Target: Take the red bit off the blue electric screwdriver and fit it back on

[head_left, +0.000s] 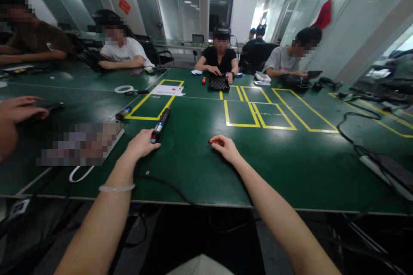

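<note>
My left hand point(142, 144) is closed around the near end of a black cylindrical tool point(161, 123) with a silver and blue band. The tool points away from me, tilted slightly to the right, low over the green table. What kind of tool it is I cannot make out. My right hand point(226, 148) pinches a small red and black piece point(211, 142) between thumb and fingers, just above the table. The fingers cover most of that piece. The two hands are apart, with the held things not touching each other.
Yellow tape outlines point(241, 125) mark the green table point(193, 172). A blue and black cylinder point(123, 113), a white paper point(167, 90) and a white cable coil point(124, 89) lie beyond my left hand. Another person's hand point(22, 109) is at left. Black cables point(351, 137) run at right.
</note>
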{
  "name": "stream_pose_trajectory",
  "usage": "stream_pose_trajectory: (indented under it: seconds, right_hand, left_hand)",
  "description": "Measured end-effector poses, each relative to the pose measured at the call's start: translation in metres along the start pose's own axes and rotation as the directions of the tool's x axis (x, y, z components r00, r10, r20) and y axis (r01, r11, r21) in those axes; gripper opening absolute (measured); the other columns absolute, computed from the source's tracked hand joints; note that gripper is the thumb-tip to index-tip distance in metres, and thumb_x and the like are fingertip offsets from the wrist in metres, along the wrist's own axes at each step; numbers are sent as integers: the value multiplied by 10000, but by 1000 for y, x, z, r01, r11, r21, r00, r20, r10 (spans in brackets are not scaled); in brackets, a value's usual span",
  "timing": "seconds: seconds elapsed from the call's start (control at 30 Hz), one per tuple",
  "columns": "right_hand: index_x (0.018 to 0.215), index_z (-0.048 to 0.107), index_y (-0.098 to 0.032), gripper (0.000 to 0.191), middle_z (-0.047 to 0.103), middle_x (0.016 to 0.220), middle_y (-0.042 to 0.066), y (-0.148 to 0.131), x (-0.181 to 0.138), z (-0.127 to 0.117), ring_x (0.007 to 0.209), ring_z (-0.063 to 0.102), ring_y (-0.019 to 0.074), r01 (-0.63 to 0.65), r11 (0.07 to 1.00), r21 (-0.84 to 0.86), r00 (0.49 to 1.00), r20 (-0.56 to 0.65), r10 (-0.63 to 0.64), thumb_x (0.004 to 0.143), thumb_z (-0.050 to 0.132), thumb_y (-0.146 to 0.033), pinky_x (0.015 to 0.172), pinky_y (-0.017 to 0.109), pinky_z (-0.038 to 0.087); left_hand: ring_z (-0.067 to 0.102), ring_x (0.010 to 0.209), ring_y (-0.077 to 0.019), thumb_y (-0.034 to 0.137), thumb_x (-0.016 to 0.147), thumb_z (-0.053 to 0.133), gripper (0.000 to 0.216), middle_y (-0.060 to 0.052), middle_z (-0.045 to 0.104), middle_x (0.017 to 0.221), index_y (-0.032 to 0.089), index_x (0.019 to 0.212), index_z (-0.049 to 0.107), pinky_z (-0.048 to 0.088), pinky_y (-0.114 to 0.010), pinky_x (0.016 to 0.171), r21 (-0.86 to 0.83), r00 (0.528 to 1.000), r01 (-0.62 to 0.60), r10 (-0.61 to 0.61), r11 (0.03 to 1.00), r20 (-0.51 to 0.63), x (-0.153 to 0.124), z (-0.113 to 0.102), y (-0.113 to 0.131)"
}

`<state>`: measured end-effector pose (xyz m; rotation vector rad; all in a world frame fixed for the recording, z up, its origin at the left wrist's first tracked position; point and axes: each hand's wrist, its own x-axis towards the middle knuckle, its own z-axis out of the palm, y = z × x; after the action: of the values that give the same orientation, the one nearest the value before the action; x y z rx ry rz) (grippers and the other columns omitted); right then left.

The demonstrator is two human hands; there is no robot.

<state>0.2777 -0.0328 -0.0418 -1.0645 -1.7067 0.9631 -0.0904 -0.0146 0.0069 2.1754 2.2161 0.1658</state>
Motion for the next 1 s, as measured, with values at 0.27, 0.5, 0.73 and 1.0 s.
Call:
stream_pose_trajectory:
  seconds: [0.27, 0.5, 0.73, 1.0]
  right_hand:
    - [987, 682, -174, 244, 679, 843, 22, -3, -1, 1, 696, 546, 138, -16, 1000, 10, 1000, -2, 16, 793, 675, -323, 686, 277, 445]
    - [908, 622, -191, 186, 620, 785, -7, -4, -3, 5, 654, 510, 131, 12, 1000, 7, 1000, -28, -11, 795, 666, -332, 644, 266, 425]
    - [840, 579, -204, 81, 559, 787, -15, -9, -6, 5, 675, 503, 134, 101, 988, -117, 995, -14, -104, 792, 635, -239, 685, 271, 428]
    - [838, 576, -207, 55, 537, 805, -10, -10, -6, 8, 681, 487, 140, 140, 969, -204, 990, 16, -140, 806, 614, -185, 692, 273, 412]
  left_hand:
    - [585, 1219, -318, 476, 830, 607, 615, -158, 526, 1386, 180, 1359, 496, 507, -399, 971, 25, 991, -80, 76, 997, 113, -6, -7, 62]
    - [581, 1204, -311, 397, 819, 624, 571, -139, 476, 1420, 190, 1336, 495, 522, -400, 928, -134, 977, -206, 212, 969, 32, -23, 5, 134]
    - [605, 1160, -286, 402, 825, 630, 591, -111, 508, 1368, 239, 1365, 456, 528, -365, 859, -214, 944, -323, 330, 922, -3, -36, 16, 166]
    - [617, 1155, -280, 407, 833, 612, 614, -105, 519, 1362, 226, 1393, 438, 517, -362, 888, -252, 937, -334, 348, 908, 10, -36, 17, 167]
